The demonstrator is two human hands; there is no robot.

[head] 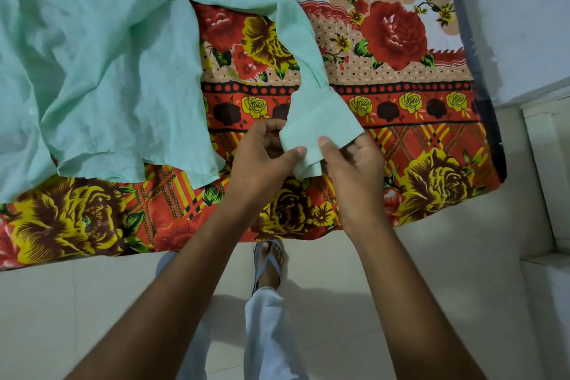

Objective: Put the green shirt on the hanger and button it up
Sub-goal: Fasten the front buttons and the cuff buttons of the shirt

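The pale green shirt [101, 49] lies spread over the left half of the bed, its hem toward me and one long sleeve running down to the right. Its cuff [320, 129] sits near the bed's front edge. My left hand [262, 157] pinches the cuff's left side between thumb and fingers. On the cuff's right side, my right hand [348, 163] presses its thumb on top with the fingers underneath. No hanger is in view, and I cannot make out any buttons.
The bed carries a red, yellow and orange floral sheet [401, 120], with a dark mattress edge [487, 120] at the right. Below is a pale tiled floor [447, 271], my sandalled foot [267, 262] and light trousers. A white ledge [546, 163] stands at the right.
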